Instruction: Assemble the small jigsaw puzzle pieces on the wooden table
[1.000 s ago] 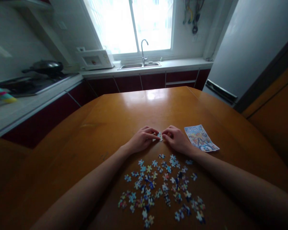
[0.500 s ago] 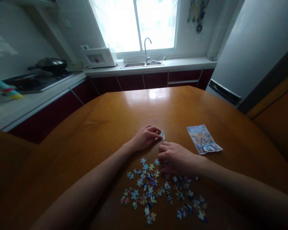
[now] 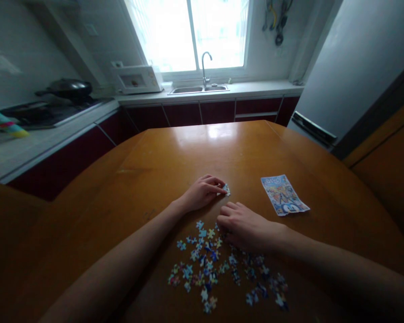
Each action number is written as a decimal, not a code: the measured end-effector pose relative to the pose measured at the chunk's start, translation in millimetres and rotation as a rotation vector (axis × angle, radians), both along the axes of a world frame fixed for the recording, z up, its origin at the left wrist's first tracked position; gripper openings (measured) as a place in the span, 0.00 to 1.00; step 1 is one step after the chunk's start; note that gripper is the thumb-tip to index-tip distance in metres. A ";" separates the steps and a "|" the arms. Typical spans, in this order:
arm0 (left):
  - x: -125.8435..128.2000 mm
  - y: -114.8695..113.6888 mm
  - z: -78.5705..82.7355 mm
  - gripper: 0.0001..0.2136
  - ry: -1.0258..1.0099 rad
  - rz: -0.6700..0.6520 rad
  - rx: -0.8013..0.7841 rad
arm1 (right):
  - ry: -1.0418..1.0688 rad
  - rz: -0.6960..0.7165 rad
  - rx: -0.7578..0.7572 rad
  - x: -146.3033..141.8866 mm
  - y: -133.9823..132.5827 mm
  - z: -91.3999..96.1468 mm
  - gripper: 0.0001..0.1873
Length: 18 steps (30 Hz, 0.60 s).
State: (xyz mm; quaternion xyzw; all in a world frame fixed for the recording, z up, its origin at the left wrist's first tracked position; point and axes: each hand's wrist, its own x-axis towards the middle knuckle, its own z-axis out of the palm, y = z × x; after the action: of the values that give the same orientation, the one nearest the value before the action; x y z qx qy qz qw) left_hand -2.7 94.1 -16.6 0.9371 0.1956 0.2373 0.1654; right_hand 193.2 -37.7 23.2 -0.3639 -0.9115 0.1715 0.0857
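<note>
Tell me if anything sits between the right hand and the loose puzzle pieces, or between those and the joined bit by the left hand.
Nothing visible. The right hand rests on the edge of the loose puzzle pieces. Only bare table lies between them and the joined bit at the left hand; the picture card sits aside.

Table (image 3: 175, 152): glossy varnished wood, smooth. Puzzle pcs (image 3: 205, 264): printed card, matt. Leaflet (image 3: 284, 195): glossy paper. Tap (image 3: 205, 67): shiny metal.

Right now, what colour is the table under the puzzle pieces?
The table is glossy orange-brown wood, seen best in the head view.
</note>
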 end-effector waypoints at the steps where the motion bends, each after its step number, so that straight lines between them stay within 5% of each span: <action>1: 0.0 -0.2 0.5 0.13 0.002 -0.001 0.000 | 0.006 0.002 -0.023 -0.3 -0.6 1.5 0.06; 9: -0.9 0.2 -0.9 0.13 -0.005 -0.004 -0.003 | 0.322 -0.122 -0.110 2.8 12.0 8.6 0.09; 14: -0.9 -0.1 0.1 0.12 0.009 -0.005 0.004 | 0.691 -0.419 -0.054 14.2 35.6 -7.5 0.04; 18: -0.2 -0.6 3.4 0.14 0.017 -0.015 0.012 | 0.681 -0.486 0.035 23.6 46.7 -25.9 0.04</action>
State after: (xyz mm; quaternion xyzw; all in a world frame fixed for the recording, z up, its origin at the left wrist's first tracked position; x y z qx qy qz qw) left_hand -2.9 93.5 -13.2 0.9416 0.1883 0.2291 0.1597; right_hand 216.8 9.0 -2.8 -0.4892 -0.7216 0.2414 0.4263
